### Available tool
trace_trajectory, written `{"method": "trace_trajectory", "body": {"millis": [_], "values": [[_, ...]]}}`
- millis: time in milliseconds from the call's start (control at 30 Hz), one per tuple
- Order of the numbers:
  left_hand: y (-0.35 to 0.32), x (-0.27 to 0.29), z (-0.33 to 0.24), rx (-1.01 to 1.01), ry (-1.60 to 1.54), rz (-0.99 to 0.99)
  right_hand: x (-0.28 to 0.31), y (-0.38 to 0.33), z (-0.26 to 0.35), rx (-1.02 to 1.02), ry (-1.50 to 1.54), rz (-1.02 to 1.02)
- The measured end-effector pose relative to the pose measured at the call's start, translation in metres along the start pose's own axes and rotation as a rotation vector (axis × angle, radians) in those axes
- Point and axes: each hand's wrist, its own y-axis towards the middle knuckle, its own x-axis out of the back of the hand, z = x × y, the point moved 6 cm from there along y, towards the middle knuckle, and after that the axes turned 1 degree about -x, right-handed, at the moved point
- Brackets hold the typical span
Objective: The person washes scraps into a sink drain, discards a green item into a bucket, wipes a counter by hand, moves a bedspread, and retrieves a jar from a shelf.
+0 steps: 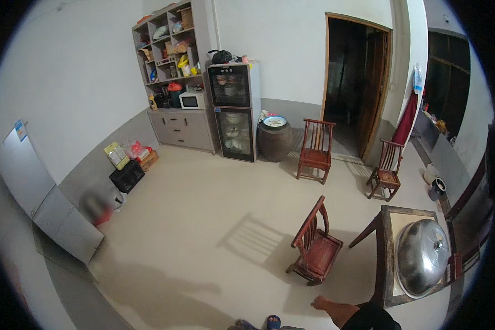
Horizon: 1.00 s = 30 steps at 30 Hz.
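My right hand (320, 303) reaches in from the lower edge, its forearm coming out of a black sleeve. It hangs over the pale floor, apart from everything around it; its fingers are too small and foreshortened to read. Nearest to it is a reddish-brown wooden chair (320, 256), standing just beyond the hand. To the right, a dark-framed wooden table (388, 250) carries a large shiny metal dome cover (421, 254) with a knob on top. My left hand is out of the picture.
Two more wooden chairs (315, 158) (389, 177) stand near an open doorway (344, 82). Along the back are a brown jar (275, 144), a glass-door cabinet (236, 135) and a shelf unit (181, 132). A fridge (49, 192) is at left; a black crate (127, 176) sits by the wall.
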Motion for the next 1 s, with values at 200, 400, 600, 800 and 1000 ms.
{"method": "trace_trajectory", "body": {"millis": [200,400,600,800,1000], "values": [[0.143,0.024,-0.034,0.056,0.105,0.025,0.198,0.075,0.062,-0.181,0.671,-0.248],[0.317,0.084,-0.115,0.062,0.114,0.167,0.269,0.138,0.119,-0.034,0.666,-0.091],[0.49,0.106,-0.242,-0.07,0.295,0.321,0.391,0.175,0.111,0.055,0.412,-0.133],[0.636,0.032,-0.418,-0.215,0.373,0.473,0.383,0.352,0.043,0.198,0.294,-0.35],[0.749,0.05,-0.511,-0.239,0.437,0.382,0.427,0.456,0.027,0.261,0.645,-0.282]]}}
